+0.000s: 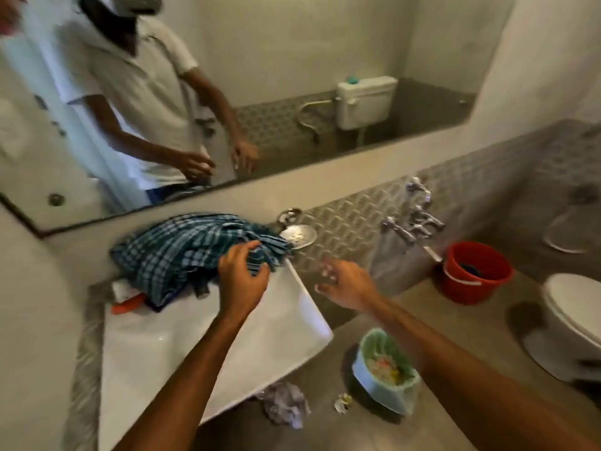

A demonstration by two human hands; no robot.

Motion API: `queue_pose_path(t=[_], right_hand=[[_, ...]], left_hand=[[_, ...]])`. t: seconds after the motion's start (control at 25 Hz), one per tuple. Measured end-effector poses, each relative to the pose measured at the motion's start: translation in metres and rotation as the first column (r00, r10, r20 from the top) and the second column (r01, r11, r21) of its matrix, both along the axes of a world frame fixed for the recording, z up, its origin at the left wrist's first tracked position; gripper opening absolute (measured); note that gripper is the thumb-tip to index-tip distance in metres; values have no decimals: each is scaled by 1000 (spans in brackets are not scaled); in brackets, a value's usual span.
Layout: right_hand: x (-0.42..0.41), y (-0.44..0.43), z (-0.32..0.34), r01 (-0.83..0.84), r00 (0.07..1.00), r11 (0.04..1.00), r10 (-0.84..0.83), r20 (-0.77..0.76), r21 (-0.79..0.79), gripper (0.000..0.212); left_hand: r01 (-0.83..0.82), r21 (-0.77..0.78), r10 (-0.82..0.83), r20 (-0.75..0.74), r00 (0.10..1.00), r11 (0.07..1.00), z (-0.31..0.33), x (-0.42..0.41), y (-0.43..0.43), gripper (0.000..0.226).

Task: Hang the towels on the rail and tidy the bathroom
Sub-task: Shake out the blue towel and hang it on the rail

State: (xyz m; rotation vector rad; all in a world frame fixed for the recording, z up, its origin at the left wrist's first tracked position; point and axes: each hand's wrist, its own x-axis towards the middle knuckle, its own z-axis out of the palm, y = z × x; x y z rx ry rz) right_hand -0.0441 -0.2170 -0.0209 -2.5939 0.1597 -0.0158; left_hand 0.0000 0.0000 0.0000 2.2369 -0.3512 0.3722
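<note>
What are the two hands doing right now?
Left hand: fingers curled on the blue-green checked cloth towel by the white sink, gripping it.
Right hand: open, fingers spread, empty.

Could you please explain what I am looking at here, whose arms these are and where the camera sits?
There is no machine: a person wears one wide-angle camera on the head, looking down at their own bare arms. The mirror above shows the same person reflected. The left hand is closing on a blue checked towel heaped at the back of the white basin; whether it grips yet is unclear. The right hand is open and empty. On the floor lie crumpled paper, a lined waste bin and a red bucket; the toilet is at right.
</note>
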Motion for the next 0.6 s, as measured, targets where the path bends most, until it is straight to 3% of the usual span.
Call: queue_pose_path(t=[0.08, 0.16, 0.32, 0.44, 0.6], right_hand=[[53, 50, 7, -208, 963, 978, 202, 180, 12, 64], [102, 109, 19, -330, 903, 940, 340, 263, -83, 82], [167, 170, 13, -322, 915, 909, 371, 159, -265, 109], [185, 183, 4, -313, 909, 865, 392, 140, -392, 103], [185, 185, 1, -220, 856, 888, 375, 357, -404, 76]], left_hand=[[-273, -5, 270, 159, 950, 962, 6, 31, 52, 58], [-424, 56, 409, 172, 896, 904, 9, 60, 110, 78], [-296, 330, 337, -72, 939, 896, -16, 93, 163, 117], [-271, 379, 355, -172, 919, 885, -41, 102, 169, 126], [-386, 274, 406, -20, 913, 881, -52, 107, 169, 96]])
